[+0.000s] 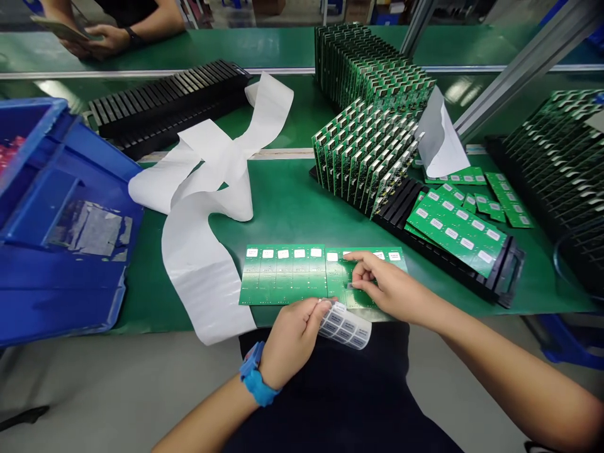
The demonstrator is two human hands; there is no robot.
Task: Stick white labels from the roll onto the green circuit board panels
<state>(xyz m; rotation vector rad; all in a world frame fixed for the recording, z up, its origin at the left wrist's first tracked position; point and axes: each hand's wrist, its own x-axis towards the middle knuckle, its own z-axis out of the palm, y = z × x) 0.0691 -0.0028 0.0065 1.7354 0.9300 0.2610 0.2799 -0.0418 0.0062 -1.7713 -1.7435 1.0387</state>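
Note:
Two green circuit boards lie side by side at the table's front edge. White labels run along the top of the left board [283, 277] and the right board [340, 277]. My left hand [299, 330], a blue band on its wrist, pinches the strip of a label roll [346, 330] just below the boards. Over the right board is my right hand [384, 283]. Its index finger stretches out to a label in the top row, partly covering it. The thumb stands apart below, near a small grey patch; the other fingers are curled and I see nothing held in them.
Curled white backing paper [202, 251] spreads left of the boards, beside a blue bin [61, 251]. Upright boards [368, 151] stand in a black rack [438, 258], with labelled boards [457, 226] lying on it. Behind is another black rack [170, 97]. Across the table, a person's hands [106, 41] hold a phone.

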